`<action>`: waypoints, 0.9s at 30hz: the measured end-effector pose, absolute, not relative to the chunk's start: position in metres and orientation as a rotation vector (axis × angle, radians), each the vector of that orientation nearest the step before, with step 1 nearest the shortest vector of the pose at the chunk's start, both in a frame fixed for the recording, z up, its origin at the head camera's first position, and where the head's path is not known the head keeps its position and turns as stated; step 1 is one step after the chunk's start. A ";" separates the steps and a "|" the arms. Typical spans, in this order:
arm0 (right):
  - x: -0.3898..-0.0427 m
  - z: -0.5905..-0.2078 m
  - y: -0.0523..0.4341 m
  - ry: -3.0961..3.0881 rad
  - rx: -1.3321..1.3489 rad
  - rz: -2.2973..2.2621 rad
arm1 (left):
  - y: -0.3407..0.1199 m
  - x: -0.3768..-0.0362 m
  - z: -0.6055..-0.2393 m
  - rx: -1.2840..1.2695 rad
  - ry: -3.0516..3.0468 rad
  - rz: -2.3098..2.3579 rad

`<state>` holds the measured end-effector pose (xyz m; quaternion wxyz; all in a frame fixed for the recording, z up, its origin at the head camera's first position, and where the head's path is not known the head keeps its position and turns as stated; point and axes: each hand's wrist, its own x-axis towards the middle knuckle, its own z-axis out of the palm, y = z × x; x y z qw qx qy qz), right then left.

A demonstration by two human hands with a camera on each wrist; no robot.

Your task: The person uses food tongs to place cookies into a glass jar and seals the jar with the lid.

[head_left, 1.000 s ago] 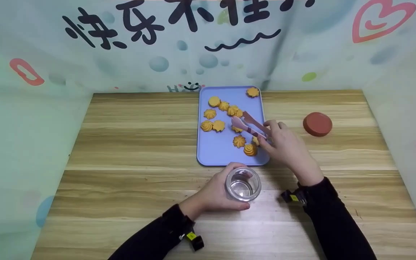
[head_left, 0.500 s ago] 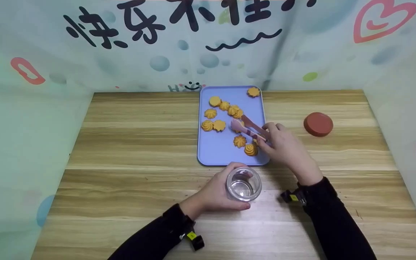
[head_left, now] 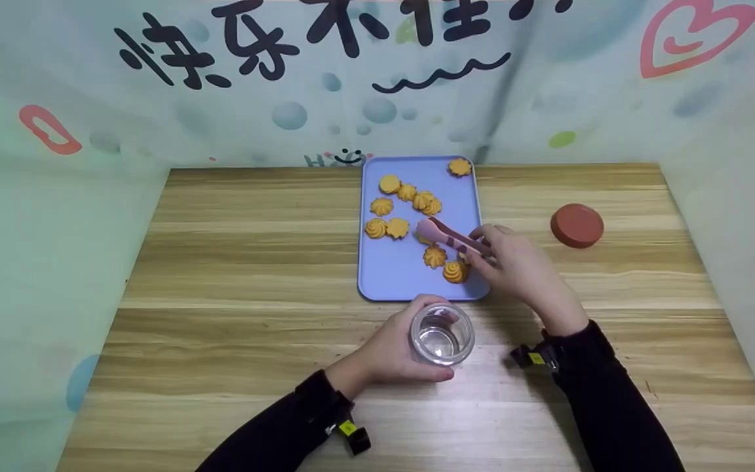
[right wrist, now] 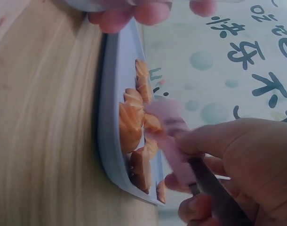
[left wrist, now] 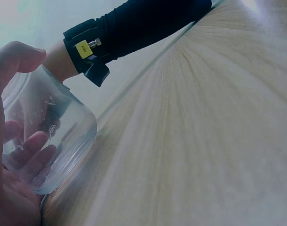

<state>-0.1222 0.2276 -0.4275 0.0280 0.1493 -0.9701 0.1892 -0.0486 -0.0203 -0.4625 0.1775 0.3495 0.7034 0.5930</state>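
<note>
My left hand [head_left: 394, 347] is wrapped around a clear glass jar [head_left: 442, 344], which stands upright and uncovered on the table. In the left wrist view, fingers show through the jar's wall [left wrist: 68, 127]. With thumb and fingers, my right hand [head_left: 525, 275] squeezes pink tongs [head_left: 440, 234] over the lilac tray [head_left: 384, 275]. Their tips are close together at a cookie [head_left: 423, 238], mostly hidden beneath them; whether they grip it I cannot tell. Just below lie a star-shaped cookie [head_left: 435, 256] and a swirled cookie [head_left: 455, 271].
More butter cookies [head_left: 397, 228] are spread over the tray, with one cookie [head_left: 459, 167] alone in its far right corner. A round red-brown lid [head_left: 577, 225] lies on the wooden table [head_left: 240, 262] right of the tray. A printed curtain [head_left: 272, 137] hangs behind.
The tongs' tips have come together and shifted slightly left and down over the cookie, as my right hand squeezed. My left hand and the jar have stayed put.
</note>
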 end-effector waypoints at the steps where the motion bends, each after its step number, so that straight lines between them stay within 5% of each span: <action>1: -0.122 -0.427 0.227 -2.988 0.465 0.586 | -0.021 -0.048 -0.460 0.999 1.991 1.673; 21: -0.105 -0.404 0.222 -2.969 0.651 0.447 | -0.016 -0.056 -0.494 0.978 2.030 1.670; 27: -0.105 -0.404 0.223 -2.966 0.668 0.448 | -0.018 -0.052 -0.480 1.000 2.009 1.688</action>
